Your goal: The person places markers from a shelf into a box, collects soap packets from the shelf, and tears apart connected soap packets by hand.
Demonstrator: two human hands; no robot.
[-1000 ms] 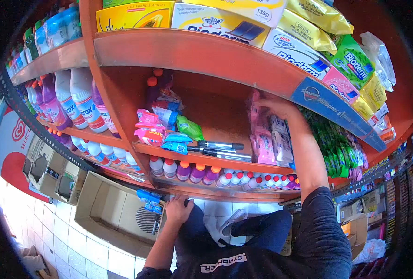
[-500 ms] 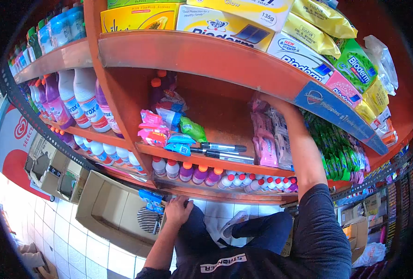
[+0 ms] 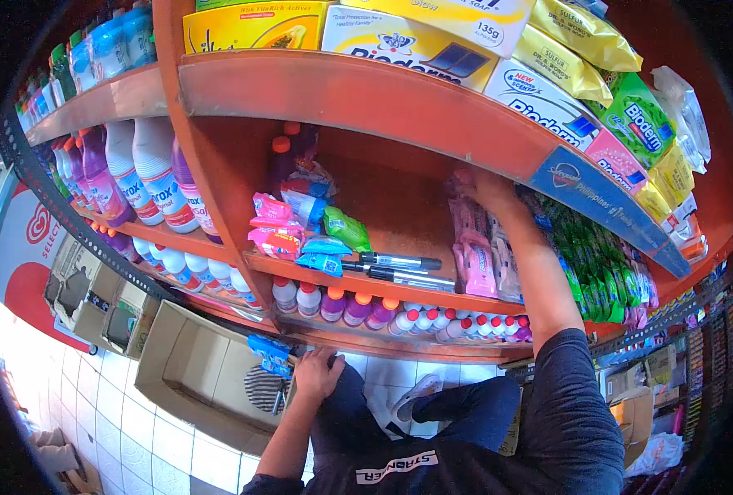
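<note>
My right hand (image 3: 488,191) reaches into the middle shelf, at the back of the rows of pink sachets (image 3: 475,256). Its fingers are partly lost in shadow among the packs, so their grip does not show. Green sachets (image 3: 593,264) stand in dense rows to the right of my forearm. My left hand (image 3: 318,373) rests on my bent knee, fingers laid over it and holding nothing. Close beside it, a blue packet (image 3: 269,355) and a striped round item (image 3: 265,388) lie at the edge of an open cardboard box (image 3: 164,388).
Boxed soaps (image 3: 407,49) fill the shelf above, behind a red shelf edge (image 3: 341,87). Small colourful packs (image 3: 275,223) and black-and-clear tubes (image 3: 403,271) lie on the middle shelf's left. Bleach bottles (image 3: 156,177) stand beyond the upright divider (image 3: 193,157). Small bottles (image 3: 358,309) line the shelf below.
My right hand has shifted slightly downward at the back of the pink sachets, and more of it shows. The view has moved a little. My left hand stays on the knee.
</note>
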